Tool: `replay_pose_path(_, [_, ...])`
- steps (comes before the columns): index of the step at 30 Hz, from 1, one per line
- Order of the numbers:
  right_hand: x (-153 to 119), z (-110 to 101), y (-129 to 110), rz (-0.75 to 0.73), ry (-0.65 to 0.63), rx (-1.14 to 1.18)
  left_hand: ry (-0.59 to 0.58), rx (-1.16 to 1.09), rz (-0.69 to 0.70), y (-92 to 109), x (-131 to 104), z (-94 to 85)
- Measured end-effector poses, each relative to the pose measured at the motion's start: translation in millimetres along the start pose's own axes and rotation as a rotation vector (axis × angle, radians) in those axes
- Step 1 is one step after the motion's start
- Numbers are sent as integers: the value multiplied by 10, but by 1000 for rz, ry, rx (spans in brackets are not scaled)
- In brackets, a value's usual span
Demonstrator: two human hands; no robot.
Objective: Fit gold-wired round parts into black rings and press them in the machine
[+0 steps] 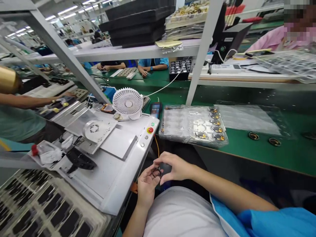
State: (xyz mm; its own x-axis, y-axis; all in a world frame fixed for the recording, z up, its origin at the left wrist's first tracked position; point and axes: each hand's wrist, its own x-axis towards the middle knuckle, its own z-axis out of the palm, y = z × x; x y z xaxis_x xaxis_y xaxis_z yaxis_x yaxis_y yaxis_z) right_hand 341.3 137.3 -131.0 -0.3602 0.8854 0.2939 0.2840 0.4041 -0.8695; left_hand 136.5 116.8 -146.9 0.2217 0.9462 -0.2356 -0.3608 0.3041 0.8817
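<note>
Gripping a small dark ring in the fingers of the left hand, in front of the white shirt. Curving the right hand beside it with thumb and fingers parted, not clearly showing contact. Probably handling as light, stiff and smooth, favouring a pinch on the outer rim.

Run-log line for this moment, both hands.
left hand: holding ring | right hand: at ring, contact unclear | tray: on bench, parts inside
</note>
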Motion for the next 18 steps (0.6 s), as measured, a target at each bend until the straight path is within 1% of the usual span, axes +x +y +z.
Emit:
replay_pose_path(1, [2, -194, -10, 64, -15, -125, 8, 10, -5, 8, -2, 4])
replay_pose_path(2, [-3, -417, -12, 170, -8, -257, 16, 20, -14, 20, -13, 2])
replay_pose_path(4, [-40, -906, 19, 490, 85, -542, 39, 27, -27, 47, -53, -26])
replay_pose_path(5, [-74, -1144, 53, 600, 131, -623, 52, 24, -26, 56, -78, -50])
replay_pose_path(7, [-163, -1540, 144, 739, 179, -719, 82, 21, -15, 59, -129, -104])
replay_pose_path(8, [-214, -1682, 194, 774, 185, -741, 99, 21, -5, 52, -153, -130])
replay_pose_path(10, [-308, -1847, 284, 815, 172, -770, 124, 20, 9, 26, -193, -170])
replay_pose_path(13, [-398, -1906, 368, 816, 141, -777, 137, 9, 24, -21, -227, -212])
replay_pose_path(18, [-423, -1995, 358, 754, 100, -751, 32, 15, -14, -60, -221, -320])
